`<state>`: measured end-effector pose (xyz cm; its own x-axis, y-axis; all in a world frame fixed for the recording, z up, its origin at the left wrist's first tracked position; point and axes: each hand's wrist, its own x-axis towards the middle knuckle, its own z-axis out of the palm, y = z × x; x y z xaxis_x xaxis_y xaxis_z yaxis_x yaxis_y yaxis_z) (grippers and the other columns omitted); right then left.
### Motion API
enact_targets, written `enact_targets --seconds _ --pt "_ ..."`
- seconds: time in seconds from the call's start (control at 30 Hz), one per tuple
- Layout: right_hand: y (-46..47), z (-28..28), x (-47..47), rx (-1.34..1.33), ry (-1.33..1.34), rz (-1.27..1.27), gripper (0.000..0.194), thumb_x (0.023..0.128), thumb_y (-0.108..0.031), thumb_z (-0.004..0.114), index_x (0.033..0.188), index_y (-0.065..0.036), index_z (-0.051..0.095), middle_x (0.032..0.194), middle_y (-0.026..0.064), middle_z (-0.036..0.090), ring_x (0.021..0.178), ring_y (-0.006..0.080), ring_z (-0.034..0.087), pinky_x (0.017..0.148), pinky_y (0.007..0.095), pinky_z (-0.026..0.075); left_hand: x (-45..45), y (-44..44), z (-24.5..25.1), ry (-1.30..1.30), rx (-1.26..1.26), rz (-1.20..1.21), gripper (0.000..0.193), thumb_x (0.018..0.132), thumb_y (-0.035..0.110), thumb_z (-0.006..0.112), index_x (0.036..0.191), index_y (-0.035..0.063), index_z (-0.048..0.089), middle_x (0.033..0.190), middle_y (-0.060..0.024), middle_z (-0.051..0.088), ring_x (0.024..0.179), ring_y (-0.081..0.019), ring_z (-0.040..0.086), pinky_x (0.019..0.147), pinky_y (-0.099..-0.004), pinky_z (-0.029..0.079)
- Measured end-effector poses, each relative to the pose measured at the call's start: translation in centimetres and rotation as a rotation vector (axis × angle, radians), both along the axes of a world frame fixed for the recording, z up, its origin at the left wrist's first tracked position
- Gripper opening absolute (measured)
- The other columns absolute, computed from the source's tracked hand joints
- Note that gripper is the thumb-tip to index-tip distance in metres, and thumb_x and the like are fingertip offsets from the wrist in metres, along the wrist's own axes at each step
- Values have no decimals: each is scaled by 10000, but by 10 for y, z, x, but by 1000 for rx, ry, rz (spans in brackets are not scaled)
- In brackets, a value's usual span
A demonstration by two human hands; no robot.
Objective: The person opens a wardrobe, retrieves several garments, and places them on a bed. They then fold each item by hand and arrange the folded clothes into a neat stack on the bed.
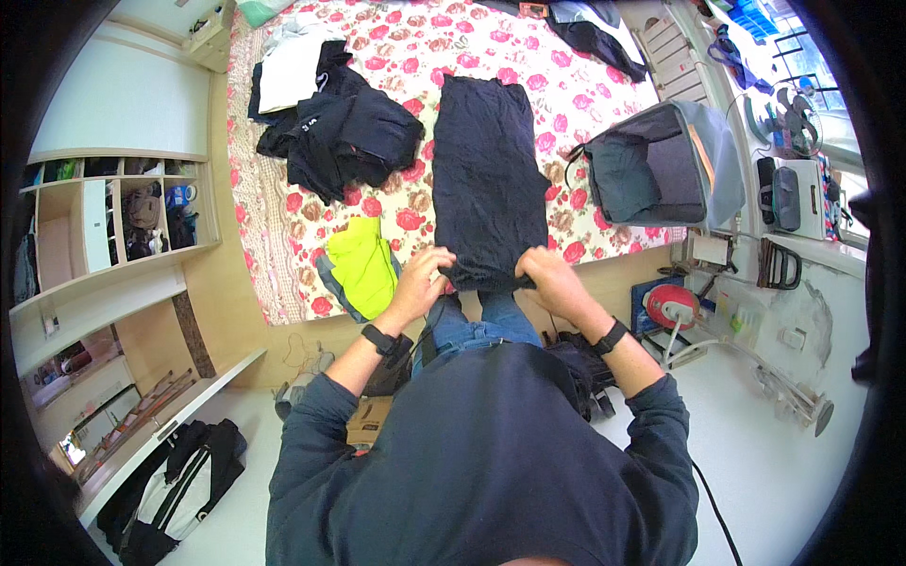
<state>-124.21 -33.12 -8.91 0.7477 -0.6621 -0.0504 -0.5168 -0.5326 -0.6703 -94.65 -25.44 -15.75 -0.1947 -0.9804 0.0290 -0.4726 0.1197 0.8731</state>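
A black garment (488,170) lies lengthwise before me on a bed with a rose-patterned sheet (417,42); it looks folded into a long panel, though its exact kind is hard to tell. My left hand (423,277) pinches its near left corner, thumb and fingers together. At the near right corner my right hand (548,272) grips the same hem. The near edge hangs at the bed's border, just above my legs. Left of it sits a folded neon-yellow and grey garment (362,269).
Dark clothes (347,134) and a white garment (289,74) are heaped at the upper left. A grey fabric storage bin (718,170) lies tipped on the right, a dark cloth (623,177) inside. A shelf unit (64,233) stands left; a black-and-white jacket (177,488) hangs near the floor.
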Motion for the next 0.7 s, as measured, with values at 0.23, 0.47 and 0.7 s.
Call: enact_targets --seconds 0.23,0.47,0.7 --pt "77 -86 0 314 121 9 282 739 -33 726 952 -79 547 939 123 600 956 360 601 811 460 480 1 83 -80 -24 420 -79 254 858 64 656 1110 34 642 1135 -156 676 1125 -354 622 967 -428 494" --pt "-8 -134 3 482 91 -280 274 792 -22 724 1028 -32 586 989 192 648 984 402 636 833 452 517 -8 0 -115 -49 497 93 282 906 97 665 1175 19 629 1093 -168 700 1045 -310 681 887 -375 524" --pt "-203 -219 24 13 -73 -507 320 851 -49 724 1144 -5 604 1091 196 674 1058 379 650 948 423 517 -19 -220 -186 117 156 397 294 923 99 663 1193 -7 620 1142 -198 693 1115 -376 647 970 -422 498"
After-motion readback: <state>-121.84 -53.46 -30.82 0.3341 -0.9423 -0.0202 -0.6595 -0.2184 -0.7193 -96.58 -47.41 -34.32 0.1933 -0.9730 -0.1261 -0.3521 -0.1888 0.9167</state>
